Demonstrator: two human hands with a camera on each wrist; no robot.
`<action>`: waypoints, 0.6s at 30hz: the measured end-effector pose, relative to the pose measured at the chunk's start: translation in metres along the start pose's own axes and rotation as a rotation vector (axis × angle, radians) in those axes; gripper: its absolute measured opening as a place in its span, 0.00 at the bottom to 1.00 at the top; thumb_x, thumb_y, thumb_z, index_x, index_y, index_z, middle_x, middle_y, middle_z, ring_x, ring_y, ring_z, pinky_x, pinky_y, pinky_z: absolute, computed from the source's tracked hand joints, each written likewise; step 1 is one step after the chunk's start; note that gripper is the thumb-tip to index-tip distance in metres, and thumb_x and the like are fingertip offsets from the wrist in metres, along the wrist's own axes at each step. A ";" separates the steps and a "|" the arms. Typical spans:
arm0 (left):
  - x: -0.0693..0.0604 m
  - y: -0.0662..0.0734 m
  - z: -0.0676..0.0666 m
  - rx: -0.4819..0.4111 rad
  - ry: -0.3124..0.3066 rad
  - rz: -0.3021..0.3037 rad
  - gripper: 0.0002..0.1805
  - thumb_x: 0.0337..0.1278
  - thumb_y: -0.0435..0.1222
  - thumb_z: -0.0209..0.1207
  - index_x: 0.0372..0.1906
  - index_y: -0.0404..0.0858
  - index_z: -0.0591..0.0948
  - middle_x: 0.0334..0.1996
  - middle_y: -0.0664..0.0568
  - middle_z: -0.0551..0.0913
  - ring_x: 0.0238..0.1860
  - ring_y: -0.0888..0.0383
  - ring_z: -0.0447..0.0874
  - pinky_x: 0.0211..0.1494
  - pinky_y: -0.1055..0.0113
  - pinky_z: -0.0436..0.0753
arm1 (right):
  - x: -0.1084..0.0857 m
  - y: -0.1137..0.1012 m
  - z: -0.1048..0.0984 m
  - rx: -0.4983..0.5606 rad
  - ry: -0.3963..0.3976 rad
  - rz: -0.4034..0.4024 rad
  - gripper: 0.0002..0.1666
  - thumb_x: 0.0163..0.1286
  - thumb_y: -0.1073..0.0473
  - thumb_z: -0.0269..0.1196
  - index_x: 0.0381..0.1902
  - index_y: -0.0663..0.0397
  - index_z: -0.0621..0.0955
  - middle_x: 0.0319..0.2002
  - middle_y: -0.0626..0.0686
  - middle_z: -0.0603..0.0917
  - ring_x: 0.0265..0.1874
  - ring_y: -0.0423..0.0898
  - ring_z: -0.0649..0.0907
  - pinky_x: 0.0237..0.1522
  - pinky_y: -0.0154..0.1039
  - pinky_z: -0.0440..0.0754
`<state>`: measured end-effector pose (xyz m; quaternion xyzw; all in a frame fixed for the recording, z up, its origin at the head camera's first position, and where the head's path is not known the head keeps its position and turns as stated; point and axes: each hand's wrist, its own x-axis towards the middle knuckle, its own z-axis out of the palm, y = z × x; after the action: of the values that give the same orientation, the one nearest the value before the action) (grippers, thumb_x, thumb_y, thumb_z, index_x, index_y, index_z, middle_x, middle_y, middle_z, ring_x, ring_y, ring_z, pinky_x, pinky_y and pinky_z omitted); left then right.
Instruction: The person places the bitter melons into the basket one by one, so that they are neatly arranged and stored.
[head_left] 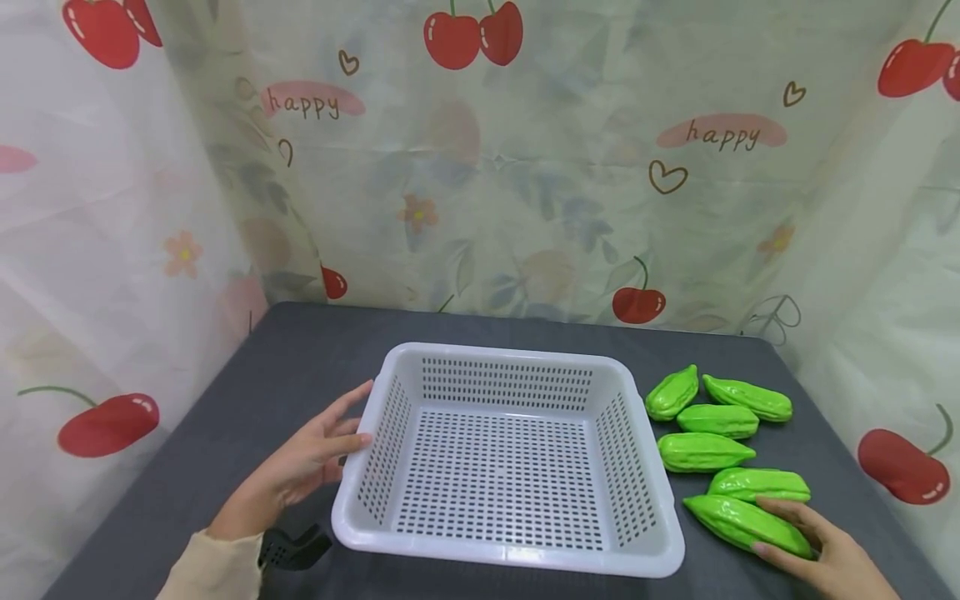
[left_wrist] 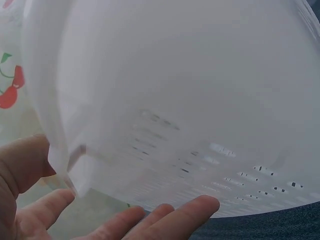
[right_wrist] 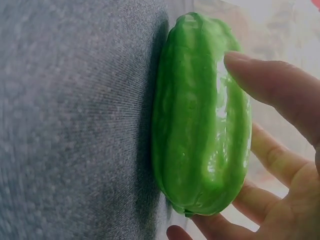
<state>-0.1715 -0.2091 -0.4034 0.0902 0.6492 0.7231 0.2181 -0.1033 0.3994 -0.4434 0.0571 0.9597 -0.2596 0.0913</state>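
A white perforated plastic basket (head_left: 506,560) stands in the middle of the dark table. At its left rim, my left hand (head_left: 307,458) touches the edge with thumb and index finger; the left wrist view shows its other fingers (left_wrist: 175,217) stretched out below the basket wall (left_wrist: 200,65). To the right of the basket, my right hand (head_left: 832,554) holds the nearest green ribbed bitter melon (head_left: 742,523) between thumb and fingers. In the right wrist view this bitter melon (right_wrist: 200,120) lies against the dark cloth, with the thumb (right_wrist: 270,82) on its side.
Several more bitter melons (head_left: 705,452) lie along the right of the basket, one (head_left: 759,484) against the held one. A dark cloth (head_left: 315,350) covers the table. A cherry-patterned curtain (head_left: 510,233) encloses the back and sides.
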 end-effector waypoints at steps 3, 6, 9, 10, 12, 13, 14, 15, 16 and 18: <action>0.001 0.000 0.000 -0.011 -0.014 -0.006 0.48 0.64 0.28 0.56 0.78 0.52 0.41 0.67 0.28 0.63 0.52 0.43 0.82 0.48 0.40 0.82 | 0.000 0.004 -0.001 -0.025 -0.022 0.000 0.49 0.57 0.35 0.67 0.66 0.63 0.69 0.59 0.72 0.74 0.53 0.59 0.77 0.46 0.53 0.77; 0.002 0.000 0.000 -0.012 -0.023 -0.010 0.48 0.64 0.28 0.56 0.78 0.52 0.40 0.66 0.29 0.64 0.52 0.43 0.82 0.48 0.40 0.82 | -0.001 0.009 0.000 -0.044 -0.006 -0.021 0.48 0.56 0.35 0.68 0.66 0.59 0.70 0.59 0.69 0.76 0.47 0.33 0.75 0.42 0.44 0.78; 0.002 0.001 -0.002 -0.008 -0.025 -0.010 0.48 0.64 0.29 0.56 0.78 0.52 0.39 0.65 0.29 0.66 0.51 0.44 0.83 0.48 0.41 0.82 | -0.001 0.012 0.001 -0.040 0.006 -0.050 0.47 0.56 0.36 0.69 0.65 0.58 0.71 0.58 0.68 0.77 0.40 0.18 0.67 0.40 0.39 0.77; 0.002 0.001 -0.002 -0.008 -0.026 -0.009 0.48 0.64 0.29 0.56 0.78 0.51 0.39 0.65 0.30 0.67 0.51 0.45 0.83 0.48 0.41 0.82 | -0.001 0.013 0.001 -0.043 0.008 -0.059 0.46 0.55 0.37 0.69 0.65 0.58 0.71 0.58 0.67 0.77 0.39 0.16 0.64 0.40 0.38 0.77; 0.001 0.000 -0.004 -0.012 -0.021 -0.015 0.48 0.64 0.28 0.56 0.78 0.52 0.39 0.64 0.30 0.67 0.51 0.45 0.83 0.48 0.41 0.82 | 0.001 0.013 0.002 -0.050 0.010 -0.068 0.46 0.55 0.37 0.70 0.64 0.58 0.71 0.57 0.66 0.78 0.39 0.18 0.66 0.41 0.41 0.77; 0.001 0.000 -0.004 -0.014 -0.020 -0.017 0.48 0.64 0.28 0.56 0.78 0.52 0.39 0.65 0.30 0.67 0.51 0.45 0.83 0.48 0.41 0.82 | 0.001 0.012 0.001 -0.055 0.011 -0.077 0.46 0.55 0.38 0.70 0.64 0.58 0.71 0.56 0.65 0.78 0.41 0.22 0.68 0.41 0.42 0.77; 0.001 -0.001 -0.004 -0.016 -0.018 -0.020 0.48 0.64 0.28 0.56 0.78 0.53 0.39 0.65 0.30 0.66 0.51 0.44 0.83 0.48 0.40 0.82 | 0.002 0.012 0.001 -0.059 0.014 -0.083 0.46 0.55 0.38 0.70 0.64 0.58 0.71 0.56 0.65 0.79 0.41 0.23 0.69 0.42 0.44 0.77; 0.001 -0.001 -0.004 -0.017 -0.017 -0.023 0.48 0.64 0.28 0.56 0.78 0.53 0.40 0.65 0.30 0.66 0.51 0.44 0.83 0.49 0.40 0.81 | 0.002 0.012 0.000 -0.064 0.016 -0.090 0.46 0.55 0.39 0.70 0.64 0.58 0.72 0.55 0.65 0.79 0.41 0.25 0.70 0.42 0.43 0.77; 0.002 -0.001 -0.004 -0.021 -0.019 -0.025 0.48 0.64 0.28 0.56 0.77 0.53 0.40 0.66 0.30 0.66 0.52 0.43 0.82 0.49 0.40 0.81 | 0.002 0.013 0.000 -0.067 0.020 -0.098 0.45 0.55 0.40 0.71 0.64 0.58 0.72 0.55 0.64 0.79 0.41 0.25 0.70 0.41 0.42 0.77; 0.003 -0.001 -0.004 -0.024 -0.022 -0.026 0.48 0.64 0.28 0.56 0.77 0.54 0.40 0.66 0.30 0.65 0.53 0.42 0.82 0.49 0.39 0.81 | 0.002 0.014 -0.001 -0.072 0.027 -0.111 0.44 0.55 0.42 0.71 0.63 0.59 0.72 0.54 0.63 0.80 0.41 0.24 0.70 0.39 0.38 0.76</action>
<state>-0.1753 -0.2119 -0.4053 0.0870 0.6391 0.7269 0.2357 -0.1029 0.4121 -0.4495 0.0037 0.9712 -0.2289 0.0660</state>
